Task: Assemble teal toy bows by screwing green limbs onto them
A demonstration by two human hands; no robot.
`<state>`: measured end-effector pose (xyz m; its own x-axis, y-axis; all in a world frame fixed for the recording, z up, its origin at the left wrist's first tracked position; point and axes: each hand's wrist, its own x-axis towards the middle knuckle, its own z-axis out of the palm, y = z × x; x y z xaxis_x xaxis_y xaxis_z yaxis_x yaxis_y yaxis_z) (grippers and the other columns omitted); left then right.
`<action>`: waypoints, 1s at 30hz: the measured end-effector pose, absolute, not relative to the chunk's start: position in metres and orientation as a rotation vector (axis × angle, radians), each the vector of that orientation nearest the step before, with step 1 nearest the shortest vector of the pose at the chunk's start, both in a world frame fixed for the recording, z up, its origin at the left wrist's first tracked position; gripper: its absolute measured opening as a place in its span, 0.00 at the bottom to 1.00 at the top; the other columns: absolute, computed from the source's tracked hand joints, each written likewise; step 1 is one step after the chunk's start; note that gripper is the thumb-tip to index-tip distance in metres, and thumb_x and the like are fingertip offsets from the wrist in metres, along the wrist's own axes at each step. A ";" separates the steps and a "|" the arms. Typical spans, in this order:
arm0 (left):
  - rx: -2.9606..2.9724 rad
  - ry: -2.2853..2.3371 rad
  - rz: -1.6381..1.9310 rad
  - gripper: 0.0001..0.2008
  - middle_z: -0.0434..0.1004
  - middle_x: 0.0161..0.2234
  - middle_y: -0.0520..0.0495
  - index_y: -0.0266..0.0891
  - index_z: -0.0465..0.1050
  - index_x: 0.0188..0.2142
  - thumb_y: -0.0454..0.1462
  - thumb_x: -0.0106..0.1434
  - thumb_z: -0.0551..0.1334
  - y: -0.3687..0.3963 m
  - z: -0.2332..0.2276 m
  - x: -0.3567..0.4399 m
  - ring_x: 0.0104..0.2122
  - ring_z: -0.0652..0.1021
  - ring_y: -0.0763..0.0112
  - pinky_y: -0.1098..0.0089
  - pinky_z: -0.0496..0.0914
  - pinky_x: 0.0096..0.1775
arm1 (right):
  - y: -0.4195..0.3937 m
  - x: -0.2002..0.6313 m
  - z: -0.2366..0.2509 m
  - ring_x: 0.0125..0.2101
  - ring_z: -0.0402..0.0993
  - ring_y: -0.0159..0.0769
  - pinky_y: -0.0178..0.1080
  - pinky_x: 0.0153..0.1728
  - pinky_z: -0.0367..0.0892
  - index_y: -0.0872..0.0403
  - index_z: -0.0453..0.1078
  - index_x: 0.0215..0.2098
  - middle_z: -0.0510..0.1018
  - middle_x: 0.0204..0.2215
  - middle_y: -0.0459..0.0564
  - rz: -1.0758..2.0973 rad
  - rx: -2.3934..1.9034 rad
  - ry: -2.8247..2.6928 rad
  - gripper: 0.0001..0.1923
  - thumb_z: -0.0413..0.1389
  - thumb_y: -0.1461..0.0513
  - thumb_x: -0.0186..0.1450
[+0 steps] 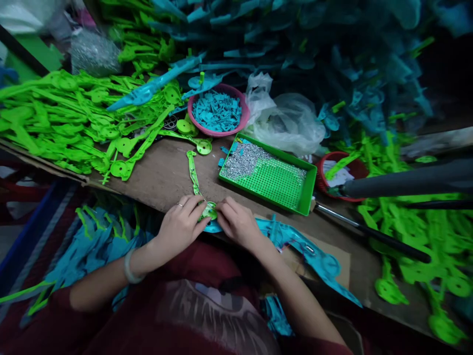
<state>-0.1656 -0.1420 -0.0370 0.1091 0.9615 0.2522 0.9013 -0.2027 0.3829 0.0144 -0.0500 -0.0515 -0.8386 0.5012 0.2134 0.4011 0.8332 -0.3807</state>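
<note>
My left hand (181, 224) and my right hand (238, 223) meet at the near edge of the brown table (162, 172). Between their fingertips sits the round end of a green plastic part (193, 172), whose long arm runs away from me across the table. Under it lies a long blue plastic part (295, 244) that stretches off to my right. Both hands pinch the spot where the green disc lies on the blue piece. A ring and a pale bracelet are on my left hand and wrist.
A green tray (305, 197) half filled with small metal screws stands just beyond my hands. A pink bowl (242, 121) of small blue pieces, a red bowl (356, 170), plastic bags (288, 121), and piles of green parts (66, 118) and blue parts (314, 44) surround it. A dark tool handle (402, 183) lies at the right.
</note>
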 end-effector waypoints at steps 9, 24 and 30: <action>2.136 1.780 0.699 0.12 0.72 0.45 0.41 0.36 0.71 0.43 0.42 0.66 0.62 -0.131 -0.037 -0.180 0.45 0.74 0.57 0.57 0.75 0.46 | -0.047 0.013 -0.039 0.33 0.70 0.35 0.35 0.32 0.61 0.55 0.67 0.41 0.72 0.35 0.51 0.741 -0.752 -2.764 0.09 0.46 0.63 0.72; 2.110 1.915 0.661 0.08 0.71 0.45 0.39 0.35 0.70 0.41 0.35 0.62 0.62 -0.134 -0.037 -0.166 0.45 0.73 0.54 0.56 0.75 0.44 | -0.058 0.036 -0.035 0.31 0.66 0.36 0.36 0.29 0.64 0.56 0.69 0.49 0.69 0.33 0.52 0.501 -0.659 -2.769 0.15 0.43 0.68 0.71; 2.092 1.886 0.741 0.09 0.72 0.43 0.40 0.36 0.70 0.42 0.31 0.60 0.62 -0.135 -0.039 -0.160 0.44 0.75 0.55 0.56 0.76 0.43 | -0.069 0.025 -0.024 0.33 0.68 0.33 0.34 0.32 0.67 0.54 0.69 0.48 0.67 0.33 0.50 0.833 -0.748 -2.516 0.12 0.47 0.67 0.71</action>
